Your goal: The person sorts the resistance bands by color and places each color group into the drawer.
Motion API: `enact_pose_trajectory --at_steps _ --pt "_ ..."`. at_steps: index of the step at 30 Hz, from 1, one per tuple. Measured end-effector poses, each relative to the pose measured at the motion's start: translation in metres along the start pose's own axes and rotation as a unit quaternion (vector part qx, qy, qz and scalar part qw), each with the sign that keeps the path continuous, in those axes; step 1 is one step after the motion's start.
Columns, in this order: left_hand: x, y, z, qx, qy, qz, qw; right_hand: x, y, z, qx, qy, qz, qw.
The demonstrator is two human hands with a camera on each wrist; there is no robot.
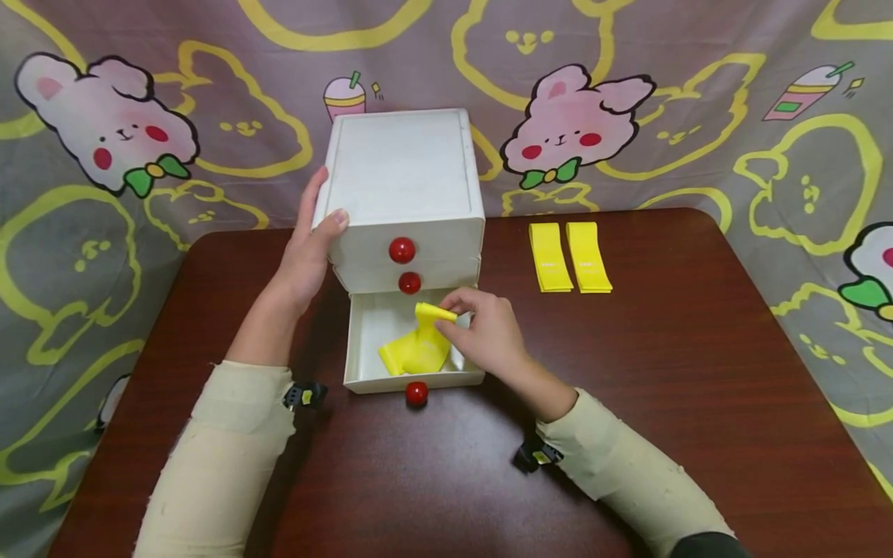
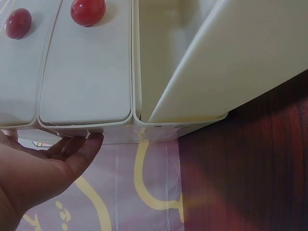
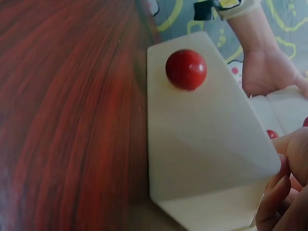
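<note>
A white cabinet [image 1: 405,170] with red round knobs stands on the table, its bottom drawer [image 1: 363,341] pulled out. My left hand [image 1: 303,252] rests against the cabinet's left side, its thumb on the top near the front corner. In the left wrist view, the left fingers [image 2: 82,149] touch the side wall. Over the drawer, my right hand [image 1: 488,325] pinches the upper end of a folded yellow band [image 1: 425,341], whose lower part lies inside. The right wrist view shows the drawer front [image 3: 202,134] with its red knob [image 3: 186,70]; the band is hidden there.
Two flat folded yellow bands [image 1: 551,260] lie side by side on the dark wooden table [image 1: 663,372], right of the cabinet. The two upper drawers are closed. A patterned curtain [image 1: 418,54] hangs behind the table.
</note>
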State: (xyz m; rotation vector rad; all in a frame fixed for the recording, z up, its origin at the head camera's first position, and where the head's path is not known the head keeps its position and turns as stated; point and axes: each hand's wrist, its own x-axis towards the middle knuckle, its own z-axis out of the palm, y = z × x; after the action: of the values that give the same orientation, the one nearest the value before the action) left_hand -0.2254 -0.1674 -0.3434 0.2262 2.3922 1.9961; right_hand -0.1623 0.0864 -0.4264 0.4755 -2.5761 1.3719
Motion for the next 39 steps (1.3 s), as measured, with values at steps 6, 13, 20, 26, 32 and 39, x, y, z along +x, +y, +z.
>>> enact_pose_trajectory --at_steps 6,13,20,26,32,39 --pt "0.000 0.000 0.000 0.005 -0.002 0.000 1.0000 0.003 0.010 -0.002 -0.022 -0.002 0.005 0.9998" --pt "0.001 -0.002 -0.001 0.007 -0.003 0.001 1.0000 0.006 0.018 -0.004 -0.055 0.010 -0.010 0.9984" --pt "0.001 -0.002 -0.001 0.009 -0.002 0.003 1.0000 0.010 0.022 -0.008 -0.095 0.025 -0.012 0.9951" --pt "0.001 0.000 0.000 0.007 -0.003 0.004 1.0000 0.011 0.026 -0.014 -0.091 0.048 -0.026 0.9944" --pt "0.000 -0.001 0.000 0.014 -0.001 0.003 0.9999 0.009 0.032 -0.025 -0.068 0.073 -0.052 0.9937" --pt "0.001 -0.003 0.000 0.012 0.000 0.005 0.9999 0.009 0.043 -0.035 -0.043 0.056 -0.030 0.9971"
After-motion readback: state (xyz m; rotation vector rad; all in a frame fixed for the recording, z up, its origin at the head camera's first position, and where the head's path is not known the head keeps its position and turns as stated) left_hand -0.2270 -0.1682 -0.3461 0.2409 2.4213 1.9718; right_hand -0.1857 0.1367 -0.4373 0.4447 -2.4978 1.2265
